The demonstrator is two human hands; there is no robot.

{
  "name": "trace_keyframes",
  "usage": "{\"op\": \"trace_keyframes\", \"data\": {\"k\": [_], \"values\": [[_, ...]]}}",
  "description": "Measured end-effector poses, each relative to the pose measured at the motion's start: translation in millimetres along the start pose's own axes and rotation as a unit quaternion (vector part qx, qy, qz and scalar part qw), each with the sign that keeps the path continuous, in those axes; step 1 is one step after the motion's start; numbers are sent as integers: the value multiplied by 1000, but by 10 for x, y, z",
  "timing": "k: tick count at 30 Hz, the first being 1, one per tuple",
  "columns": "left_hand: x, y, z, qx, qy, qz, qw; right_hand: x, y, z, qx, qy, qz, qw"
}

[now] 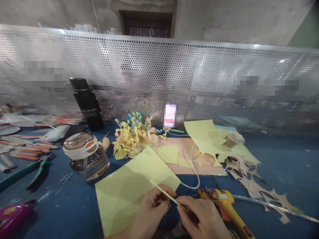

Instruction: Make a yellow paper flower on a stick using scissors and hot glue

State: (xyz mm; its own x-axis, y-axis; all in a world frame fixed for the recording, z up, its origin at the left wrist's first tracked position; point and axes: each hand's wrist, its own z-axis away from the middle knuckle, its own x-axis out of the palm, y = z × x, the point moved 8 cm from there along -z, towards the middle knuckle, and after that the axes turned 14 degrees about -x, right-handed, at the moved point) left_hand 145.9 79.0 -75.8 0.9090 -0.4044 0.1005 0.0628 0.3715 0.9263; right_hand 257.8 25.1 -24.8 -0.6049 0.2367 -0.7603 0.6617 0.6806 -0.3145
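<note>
A thin pale yellow stick (163, 191), like a wrapped stem, slants between my two hands low in the centre. My right hand (200, 214) pinches its lower end between thumb and fingers. Curled around its middle, the fingers of my left hand (156, 207) are closed, though their tips are partly hidden. Below the stick's free tip lies a sheet of yellow paper (124, 189) on the blue table. Close to my right hand is a yellow hot glue gun (230, 212), a clear glue stick (271, 204) running from its back.
Behind the sheet stand a bunch of yellow paper flowers (129, 136) and a peach board (191, 149) with cut pieces. Left are a glass jar (88, 159), black bottle (87, 104) and green-handled pliers (41, 169). Cut paper scraps (249, 177) lie right, before a perforated metal panel (209, 73).
</note>
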Motion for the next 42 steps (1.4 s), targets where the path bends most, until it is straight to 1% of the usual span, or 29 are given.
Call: {"op": "trace_keyframes", "data": {"k": [5,11,16,21,26,33,38,42], "values": [[-6,18,22,-3,7,-17,1000,-18,-6,-9,3,6,3,1000],[-28,-9,5,-9,14,-27,999,0,-11,-12,0,-2,-6,1000],[-32,40,15,4,21,-28,999,3,-21,3,-5,-1,1,1000],[-24,32,15,5,17,-28,999,-4,-9,-4,2,1,-9,1000],[-21,-18,-6,-8,15,-10,1000,-2,-2,-13,6,-6,-12,1000],[1,21,12,-9,4,5,1000,-36,-37,-13,-5,17,-3,1000],[-9,-12,1,-11,4,-23,1000,-20,-17,-4,1,4,-9,1000],[-25,8,8,-2,14,-25,1000,-16,-8,-13,9,0,-20,1000]]}}
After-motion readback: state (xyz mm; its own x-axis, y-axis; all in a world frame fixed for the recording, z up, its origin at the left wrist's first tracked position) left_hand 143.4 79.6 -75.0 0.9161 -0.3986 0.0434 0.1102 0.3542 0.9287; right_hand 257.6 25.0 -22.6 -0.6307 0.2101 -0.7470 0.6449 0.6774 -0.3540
